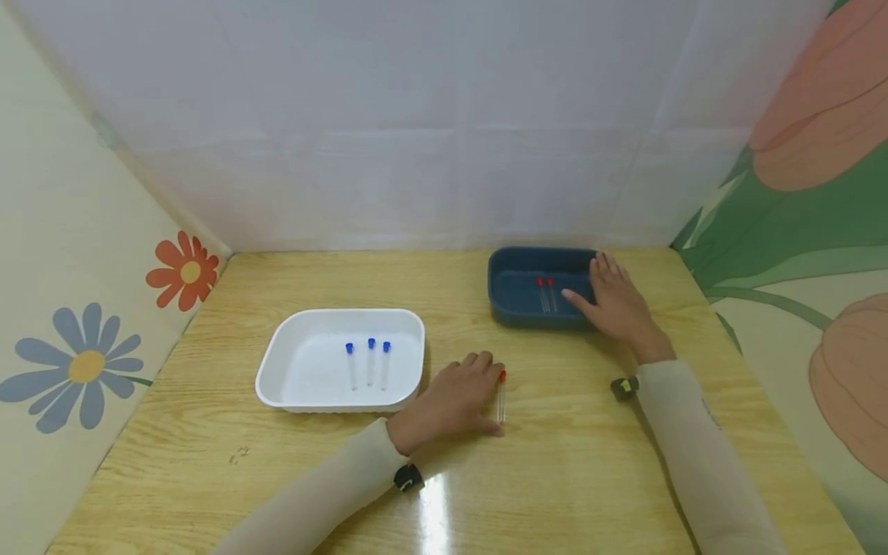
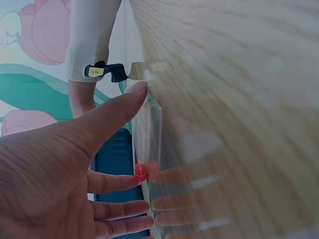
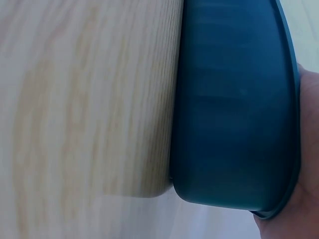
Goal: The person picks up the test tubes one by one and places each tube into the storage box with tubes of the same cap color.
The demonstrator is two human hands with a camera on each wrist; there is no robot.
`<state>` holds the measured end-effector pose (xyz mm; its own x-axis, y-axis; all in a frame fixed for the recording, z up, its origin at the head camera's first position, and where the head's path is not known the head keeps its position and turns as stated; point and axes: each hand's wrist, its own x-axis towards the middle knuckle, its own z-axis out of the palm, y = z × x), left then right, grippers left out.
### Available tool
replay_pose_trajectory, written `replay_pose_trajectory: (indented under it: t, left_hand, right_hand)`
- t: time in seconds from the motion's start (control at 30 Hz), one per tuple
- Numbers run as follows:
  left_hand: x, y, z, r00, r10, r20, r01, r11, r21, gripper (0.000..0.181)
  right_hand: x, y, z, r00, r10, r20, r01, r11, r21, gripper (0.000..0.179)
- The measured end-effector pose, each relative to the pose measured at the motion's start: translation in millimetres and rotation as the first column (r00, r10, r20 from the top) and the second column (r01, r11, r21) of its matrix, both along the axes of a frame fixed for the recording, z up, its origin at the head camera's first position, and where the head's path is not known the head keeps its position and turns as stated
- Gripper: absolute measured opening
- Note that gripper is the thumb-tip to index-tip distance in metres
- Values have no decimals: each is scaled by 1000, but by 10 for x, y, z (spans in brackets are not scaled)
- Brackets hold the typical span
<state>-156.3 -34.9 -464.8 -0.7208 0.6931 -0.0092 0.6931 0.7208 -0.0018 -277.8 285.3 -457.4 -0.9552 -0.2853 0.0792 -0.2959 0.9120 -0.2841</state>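
My left hand (image 1: 454,397) is low over the table beside a clear test tube (image 1: 501,402) with a red cap. In the left wrist view the thumb reaches the tube's bottom end, and the extended index finger is right at the red cap (image 2: 140,172). The tube lies on the wood. My right hand (image 1: 620,304) rests on the right side of the dark blue tray (image 1: 496,304), fingers straight along the rim and thumb over the inside. Two red-capped tubes (image 1: 546,294) lie in that tray.
A white tray (image 1: 294,401) stands left of my left hand, holding three blue-capped tubes (image 1: 370,362). The wooden table (image 1: 569,478) meets a pale wall covering (image 1: 388,177) behind. Flower-patterned panels (image 1: 62,231) border the left and right sides.
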Motion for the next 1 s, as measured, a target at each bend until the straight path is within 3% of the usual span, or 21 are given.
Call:
replay_pose_trajectory:
  t: [0.67, 1.0]
  left_hand:
    - [-13, -2, -17, 999, 21, 32, -21, 1000, -5, 90]
    - [-18, -46, 2, 996, 34, 87, -41, 996, 82, 87]
  right_hand:
    - [0, 13, -21, 1000, 4, -16, -4, 1000, -4, 101]
    - [-8, 15, -31, 1000, 3, -23, -3, 1000, -13, 101]
